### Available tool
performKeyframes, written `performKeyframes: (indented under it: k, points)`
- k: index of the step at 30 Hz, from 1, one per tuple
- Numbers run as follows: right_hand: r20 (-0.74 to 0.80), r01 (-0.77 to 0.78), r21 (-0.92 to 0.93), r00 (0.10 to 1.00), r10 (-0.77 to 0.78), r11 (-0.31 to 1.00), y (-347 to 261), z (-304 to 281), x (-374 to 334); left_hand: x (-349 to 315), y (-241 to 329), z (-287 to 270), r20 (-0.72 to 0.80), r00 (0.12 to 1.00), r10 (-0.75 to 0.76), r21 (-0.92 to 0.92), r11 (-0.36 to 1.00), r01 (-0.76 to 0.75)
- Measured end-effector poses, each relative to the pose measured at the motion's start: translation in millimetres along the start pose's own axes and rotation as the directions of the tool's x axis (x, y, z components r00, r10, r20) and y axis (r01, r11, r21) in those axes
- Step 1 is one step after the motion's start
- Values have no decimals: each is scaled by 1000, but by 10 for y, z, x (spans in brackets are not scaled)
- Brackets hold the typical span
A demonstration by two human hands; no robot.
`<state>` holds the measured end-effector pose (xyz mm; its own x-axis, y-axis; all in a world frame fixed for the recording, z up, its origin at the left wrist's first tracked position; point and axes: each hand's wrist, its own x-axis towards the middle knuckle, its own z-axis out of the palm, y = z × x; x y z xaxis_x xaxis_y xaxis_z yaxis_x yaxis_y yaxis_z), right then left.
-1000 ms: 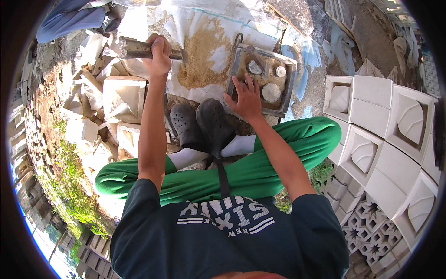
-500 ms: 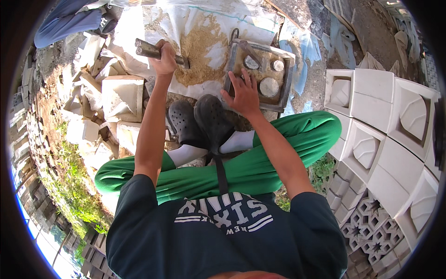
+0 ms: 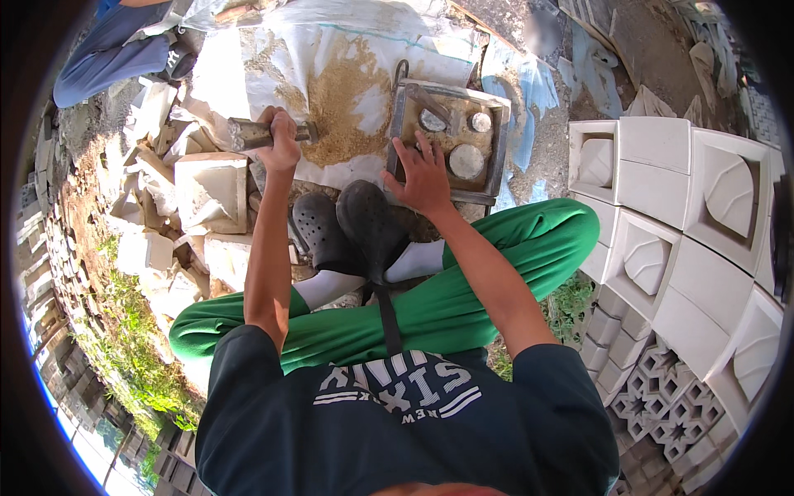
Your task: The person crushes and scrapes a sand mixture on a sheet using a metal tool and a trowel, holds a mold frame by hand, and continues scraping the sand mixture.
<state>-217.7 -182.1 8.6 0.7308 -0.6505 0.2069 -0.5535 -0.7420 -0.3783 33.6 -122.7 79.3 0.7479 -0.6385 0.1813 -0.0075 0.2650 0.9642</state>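
Observation:
My left hand (image 3: pixel 279 142) is closed around a grey bar-shaped tool (image 3: pixel 246 135), held roughly level with its thicker end to the left. Beneath and right of it, loose tan sand (image 3: pixel 343 124) is spread over a white sheet. My right hand (image 3: pixel 425 180) has its fingers spread, with the fingertips over the near left part of a square dark-framed box (image 3: pixel 502 140). Sandy material fills the box around a large pale disc (image 3: pixel 466 163), a small pale disc (image 3: pixel 480 122) and another round piece (image 3: pixel 431 121), partly covered by a dark strip (image 3: pixel 430 102).
Broken pale blocks (image 3: pixel 211 192) lie in a heap at left. Stacked white moulded blocks (image 3: pixel 653 182) and star-patterned openwork blocks (image 3: pixel 666 405) stand at right. My dark clogs (image 3: pixel 364 223) are just short of the box. Another person's blue-trousered leg (image 3: pixel 116 54) shows at far left.
My left hand has drawn the tool nearer to me and turned it from slanting to nearly level. The right hand stays at the box with fingers spread.

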Motion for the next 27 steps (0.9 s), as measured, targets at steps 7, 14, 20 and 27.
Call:
performKeyframes:
  k: [7,14,20,27]
  points:
    - [-48,24,-26,999,-25,999,27,-77,35,-1,804,170,172,967,187,-212,966,-149]
    - [-9,18,-6,1000,-18,1000,36,-31,31,70,139,72,2,1000,-20,-33,999,20]
    - [-19,11,-22,1000,-11,1000,4,-101,23,124,806,24,106,989,101,-111,990,-89]
    - [-13,26,-20,1000,-26,999,49,-42,-30,165,157,-354,-206,977,-53,-173,985,17]
